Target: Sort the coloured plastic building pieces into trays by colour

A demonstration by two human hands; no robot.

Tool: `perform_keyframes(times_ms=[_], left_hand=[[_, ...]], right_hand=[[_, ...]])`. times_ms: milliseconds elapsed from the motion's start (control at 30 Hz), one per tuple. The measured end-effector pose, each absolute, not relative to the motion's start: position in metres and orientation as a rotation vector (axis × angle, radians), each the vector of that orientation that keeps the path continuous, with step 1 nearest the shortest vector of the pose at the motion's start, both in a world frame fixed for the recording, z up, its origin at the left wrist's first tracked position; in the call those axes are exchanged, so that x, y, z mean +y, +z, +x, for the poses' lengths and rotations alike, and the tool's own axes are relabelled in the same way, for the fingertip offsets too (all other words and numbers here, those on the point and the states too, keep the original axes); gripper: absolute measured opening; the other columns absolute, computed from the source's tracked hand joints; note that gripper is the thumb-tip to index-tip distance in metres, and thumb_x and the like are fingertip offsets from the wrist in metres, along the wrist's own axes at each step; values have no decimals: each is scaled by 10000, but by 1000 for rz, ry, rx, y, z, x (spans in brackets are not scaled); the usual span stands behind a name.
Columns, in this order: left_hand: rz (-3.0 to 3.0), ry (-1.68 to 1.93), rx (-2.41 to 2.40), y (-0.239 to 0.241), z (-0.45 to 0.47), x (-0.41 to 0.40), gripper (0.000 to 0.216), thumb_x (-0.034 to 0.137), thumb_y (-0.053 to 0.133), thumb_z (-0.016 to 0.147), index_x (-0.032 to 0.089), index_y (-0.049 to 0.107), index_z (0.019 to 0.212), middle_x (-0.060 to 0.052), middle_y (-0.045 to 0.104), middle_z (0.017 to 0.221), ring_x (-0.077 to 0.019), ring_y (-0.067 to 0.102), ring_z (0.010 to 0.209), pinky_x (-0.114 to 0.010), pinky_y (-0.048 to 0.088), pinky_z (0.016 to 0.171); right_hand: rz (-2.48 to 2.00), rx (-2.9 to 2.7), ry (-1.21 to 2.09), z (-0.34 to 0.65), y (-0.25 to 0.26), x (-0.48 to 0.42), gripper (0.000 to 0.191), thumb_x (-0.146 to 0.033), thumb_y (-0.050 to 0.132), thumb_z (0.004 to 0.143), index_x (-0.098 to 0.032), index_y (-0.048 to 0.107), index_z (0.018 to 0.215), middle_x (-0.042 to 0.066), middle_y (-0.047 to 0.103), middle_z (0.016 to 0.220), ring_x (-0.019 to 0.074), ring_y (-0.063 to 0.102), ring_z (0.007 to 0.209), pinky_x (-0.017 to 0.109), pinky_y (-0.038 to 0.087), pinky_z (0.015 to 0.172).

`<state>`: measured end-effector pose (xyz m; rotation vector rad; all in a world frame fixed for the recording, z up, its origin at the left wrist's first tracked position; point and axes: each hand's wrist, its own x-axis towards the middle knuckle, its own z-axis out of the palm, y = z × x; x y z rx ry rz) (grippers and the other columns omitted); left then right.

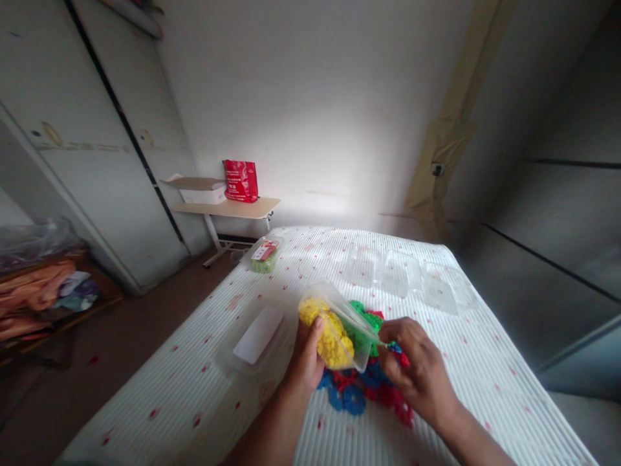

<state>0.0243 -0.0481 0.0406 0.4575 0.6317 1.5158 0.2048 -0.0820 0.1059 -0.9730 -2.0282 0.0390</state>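
My left hand (305, 356) grips a clear plastic box (334, 323) tilted above the bed, partly filled with yellow toy pieces (330, 340). My right hand (417, 369) hovers just right of the box over a pile of blue, red and green toy pieces (361, 388), its fingers pinched together on a small piece at the box's lower corner. More green pieces (366, 320) lie behind the box.
The bed (194, 388) has a white spotted sheet. A clear lid with a white label (257, 336) lies left of my hands. A box of green pieces (264, 255) and several empty clear boxes (402, 275) sit farther back. A small table (228, 208) holds a red bag.
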Motion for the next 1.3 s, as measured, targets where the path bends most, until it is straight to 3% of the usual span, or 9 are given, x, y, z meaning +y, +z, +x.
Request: perform_keyframes(times_ms=[133,333,667,800,967,1067,1300], left_hand=[[468,1509,662,41,25,-46,542,412,732,670,232,517,1134,-40,663,985,-262,601,1037,-401,461,916],[354,1469,643,43,24,-42,542,473,698,681,195,523,1112,-94,630,1106,-292,564,1105,-419,446,942],[393,1391,615,44,28,-44,555,567,670,668,186,574,1060,-82,671,1022,-273,591,1069,-391,466,932],[379,1384,571,41,24,-43,585,572,659,680,169,567,1093,-118,633,1126,-299,549,1129,-413,433,970],[346,1432,578,38,26,-43,572,511,666,705,210,521,1168,-106,586,1217,-288,484,1210,-416,395,1008],[371,1418,567,39,31,-47,631,487,693,683,222,490,1218,-108,583,1227,-302,463,1229,-437,390,1009],[374,1354,539,43,32,-52,661,522,678,681,219,501,1241,-125,600,1208,-337,445,1237,-452,397,1009]], right_hand=[[-940,-2031,-16,214,103,-76,108,-132,501,816,-218,494,882,49,596,842,193,578,812,337,466,705],[-972,-1983,20,227,106,-72,101,-130,488,840,-220,488,883,60,620,915,179,602,864,302,489,717],[-821,-2251,229,210,102,-74,338,-357,597,814,-205,555,1112,137,579,1178,259,533,1101,418,464,894],[-757,-2199,268,209,98,-69,195,-301,552,859,-249,622,1033,88,640,1083,229,575,1048,399,489,856],[-885,-1992,121,211,95,-65,179,-201,479,868,-225,618,979,77,679,887,215,633,866,382,521,746],[-960,-1961,24,209,86,-62,138,-231,527,818,-202,605,928,96,673,933,234,631,897,396,528,758],[-1070,-2000,170,209,73,-52,297,-210,512,823,-209,624,1099,102,669,1090,224,643,991,368,546,834]])
